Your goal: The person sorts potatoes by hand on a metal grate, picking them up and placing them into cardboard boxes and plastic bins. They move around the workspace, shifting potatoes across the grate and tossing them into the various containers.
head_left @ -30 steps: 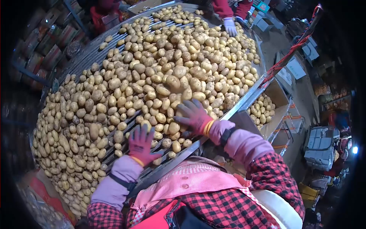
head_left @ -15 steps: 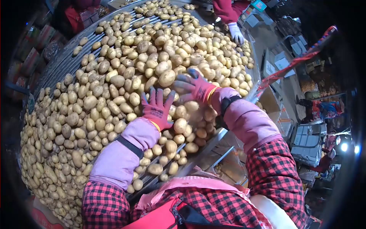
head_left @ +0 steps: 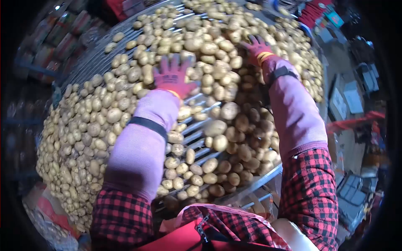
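Potatoes [head_left: 220, 129] lie heaped over a slatted metal rack [head_left: 197, 129], whose bars show between them near my body. My left hand [head_left: 173, 77], in a red glove with grey fingertips, rests palm down on the potatoes with its fingers spread. Farther right, my right hand [head_left: 256, 48] reaches over the far part of the heap, gloved the same way. Its fingers are apart on top of the potatoes, and neither hand is closed round one.
A raised metal edge [head_left: 259, 182] borders the rack near my body. Another person's red sleeve [head_left: 312, 12] shows at the far right. Stacked boxes [head_left: 75, 25] stand at the left, and a wrapped grey bundle [head_left: 356, 196] at the right.
Both hands have moved away from my body, the right one also farther right. Potatoes have shifted and more bars show near me. The other person's white-gloved hand is no longer clearly visible.
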A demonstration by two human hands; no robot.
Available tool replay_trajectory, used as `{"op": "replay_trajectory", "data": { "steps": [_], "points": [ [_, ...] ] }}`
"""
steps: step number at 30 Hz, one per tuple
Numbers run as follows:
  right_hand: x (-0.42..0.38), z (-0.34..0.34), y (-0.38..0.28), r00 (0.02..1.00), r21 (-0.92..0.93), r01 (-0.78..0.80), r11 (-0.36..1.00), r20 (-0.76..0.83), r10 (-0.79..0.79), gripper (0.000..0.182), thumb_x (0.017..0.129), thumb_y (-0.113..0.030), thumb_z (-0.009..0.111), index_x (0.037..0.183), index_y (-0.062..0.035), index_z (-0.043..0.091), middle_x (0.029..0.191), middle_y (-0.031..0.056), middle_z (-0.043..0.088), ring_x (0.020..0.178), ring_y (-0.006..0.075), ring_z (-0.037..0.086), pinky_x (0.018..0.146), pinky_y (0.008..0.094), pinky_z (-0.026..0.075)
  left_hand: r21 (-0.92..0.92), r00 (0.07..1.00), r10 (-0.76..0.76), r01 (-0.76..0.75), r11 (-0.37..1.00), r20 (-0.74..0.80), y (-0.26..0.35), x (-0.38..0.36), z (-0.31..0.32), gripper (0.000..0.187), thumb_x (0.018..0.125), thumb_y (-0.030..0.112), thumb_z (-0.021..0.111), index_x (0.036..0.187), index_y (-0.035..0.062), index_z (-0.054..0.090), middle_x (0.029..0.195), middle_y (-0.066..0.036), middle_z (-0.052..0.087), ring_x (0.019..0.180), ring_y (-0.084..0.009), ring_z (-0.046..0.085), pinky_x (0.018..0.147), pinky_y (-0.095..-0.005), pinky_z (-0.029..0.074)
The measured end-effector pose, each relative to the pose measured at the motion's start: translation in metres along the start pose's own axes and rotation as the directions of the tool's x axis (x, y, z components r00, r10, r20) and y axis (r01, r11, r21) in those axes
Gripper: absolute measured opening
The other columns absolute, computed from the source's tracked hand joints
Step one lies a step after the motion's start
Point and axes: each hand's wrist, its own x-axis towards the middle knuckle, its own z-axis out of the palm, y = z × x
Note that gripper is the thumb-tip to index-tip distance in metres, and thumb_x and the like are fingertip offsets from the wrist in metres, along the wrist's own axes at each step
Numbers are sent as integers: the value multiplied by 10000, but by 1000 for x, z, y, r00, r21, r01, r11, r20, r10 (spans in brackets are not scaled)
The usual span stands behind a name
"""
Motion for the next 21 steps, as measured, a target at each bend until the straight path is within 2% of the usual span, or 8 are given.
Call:
{"op": "replay_trajectory", "data": {
  "steps": [2, 4, 8, 10, 12, 15, 18, 21],
  "points": [
    [-35, 20, 24, 930, 111, 113, 987, -362, -66, 728, 776, -481, 727, 1431, -340, 441, 1535, 131, 344, 1406, 399, 309, 1092, 579, 309, -35, 999, -6, 4, 999, -44, 2, 10, 11, 994, 782, 649, 643, 1562, 285, 146, 1621, -134, 135, 1485, -406, 84, 1120, -682, 139],
    [-113, 13, 38, 852, 169, 221, 961, -513, -106, 708, 788, -472, 717, 1426, -313, 455, 1503, 143, 378, 1366, 415, 358, 1085, 546, 330, -108, 999, -3, -2, 994, -51, 14, 13, 15, 1012, 790, 659, 627, 1567, 268, 110, 1629, -136, 88, 1490, -393, 67, 1116, -693, 127],
    [-281, 23, 42, 879, 210, 80, 974, -475, 31, 739, 772, -446, 733, 1427, -228, 468, 1448, 198, 407, 1333, 439, 385, 1079, 521, 346, -154, 989, 143, -136, 979, 34, 6, -20, 25, 998, 806, 687, 583, 1567, 267, 92, 1632, -134, 67, 1501, -351, 52, 1144, -662, 67],
    [-354, 41, 20, 930, 307, -6, 952, -349, 118, 797, 751, -451, 751, 1444, -203, 446, 1472, 224, 372, 1346, 449, 365, 1094, 534, 328, -301, 936, 353, -339, 891, -8, -15, -63, 33, 1012, 779, 622, 665, 1557, 215, 161, 1600, -157, 179, 1472, -377, 158, 1164, -596, 135],
    [-407, 56, -12, 967, 352, -48, 935, -217, 132, 871, 727, -478, 768, 1468, -194, 410, 1500, 240, 331, 1366, 457, 337, 1120, 535, 297, -188, 869, 464, -491, 851, -171, -44, -130, 31, 1011, 736, 600, 716, 1537, 199, 247, 1559, -160, 270, 1436, -405, 217, 1153, -569, 180],
    [-442, 44, -86, 986, 541, -28, 841, -125, 114, 946, 695, -517, 787, 1490, -215, 374, 1535, 246, 260, 1397, 476, 276, 1141, 552, 256, -152, 890, 456, -450, 880, 10, -93, -250, 16, 1089, 655, 578, 766, 1527, 139, 283, 1573, -201, 220, 1451, -455, 152, 1162, -574, 136],
    [-429, 20, -143, 990, 358, 23, 933, -135, 27, 928, 677, -390, 830, 1481, -216, 401, 1525, 209, 304, 1394, 473, 286, 1131, 567, 270, -154, 887, 359, -327, 932, 291, -116, -341, 29, 1236, 541, 633, 807, 1535, 143, 260, 1581, -227, 171, 1454, -468, 114, 1157, -594, 106],
    [-350, 32, -103, 827, 348, 79, 934, -546, 134, 679, 779, -363, 744, 1398, -218, 506, 1387, 148, 488, 1317, 411, 407, 1088, 561, 317, -164, 930, 314, -286, 944, 189, -120, -341, 53, 1271, 492, 669, 810, 1530, 172, 271, 1563, -229, 201, 1442, -465, 139, 1155, -587, 129]
  ]
}}
